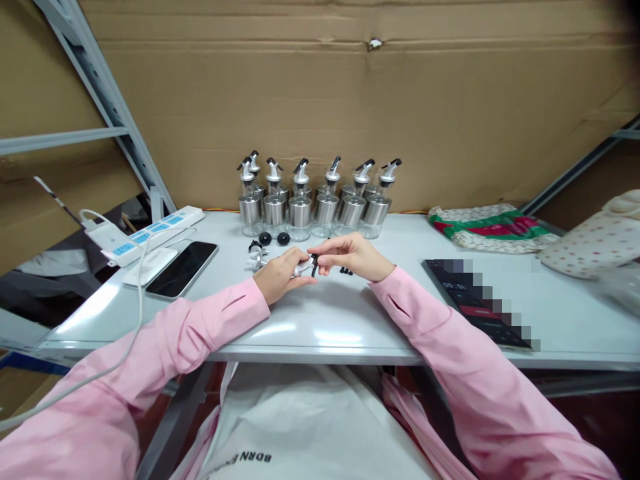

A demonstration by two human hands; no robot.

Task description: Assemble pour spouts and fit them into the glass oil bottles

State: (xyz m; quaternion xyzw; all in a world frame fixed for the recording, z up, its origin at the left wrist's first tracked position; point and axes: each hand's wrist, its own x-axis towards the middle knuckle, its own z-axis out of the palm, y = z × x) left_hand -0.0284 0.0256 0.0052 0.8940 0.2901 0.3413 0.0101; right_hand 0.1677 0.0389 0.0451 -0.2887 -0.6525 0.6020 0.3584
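Left hand (281,275) grips a silver spout (302,268) above the table (320,320); right hand (356,256) pinches a black part (315,265) at its end. Best hold the spout firm and square the black part before pressing, clear of discs (283,239) and bottles (300,212) beyond.

White-and-black part (301,268) partly hidden by the left hand (283,273)
Beyond it, front bottles (300,213) mostly cover the back row (259,191); black bits (346,271) beneath the right hand (361,259) are too small to identify; far to its right, a spotted bundle (593,233) is cut off.
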